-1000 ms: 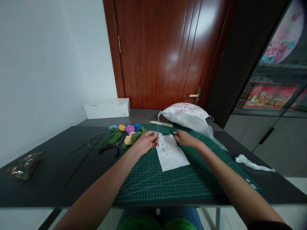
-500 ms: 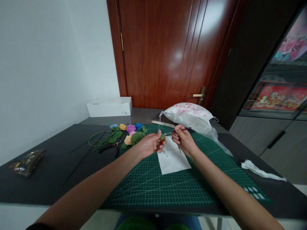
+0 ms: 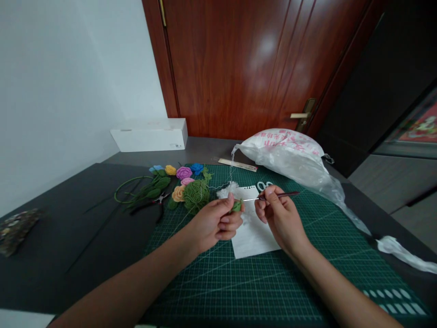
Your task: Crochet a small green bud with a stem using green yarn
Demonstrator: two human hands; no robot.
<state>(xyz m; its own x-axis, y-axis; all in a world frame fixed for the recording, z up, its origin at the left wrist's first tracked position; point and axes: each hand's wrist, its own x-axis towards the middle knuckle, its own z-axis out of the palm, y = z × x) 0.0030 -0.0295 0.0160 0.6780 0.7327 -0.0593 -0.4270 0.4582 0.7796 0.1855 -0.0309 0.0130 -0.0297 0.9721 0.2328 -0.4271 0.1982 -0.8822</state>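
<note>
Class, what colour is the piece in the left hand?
The small piece is green, seen best in the head view.

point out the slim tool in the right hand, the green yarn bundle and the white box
Slim tool (image 3: 287, 194): head view, on its dark handle.
Green yarn bundle (image 3: 196, 196): head view, middle of its strands.
White box (image 3: 150, 140): head view, on its front face.

Single head-worn view; faces forward, down; hands near
</note>
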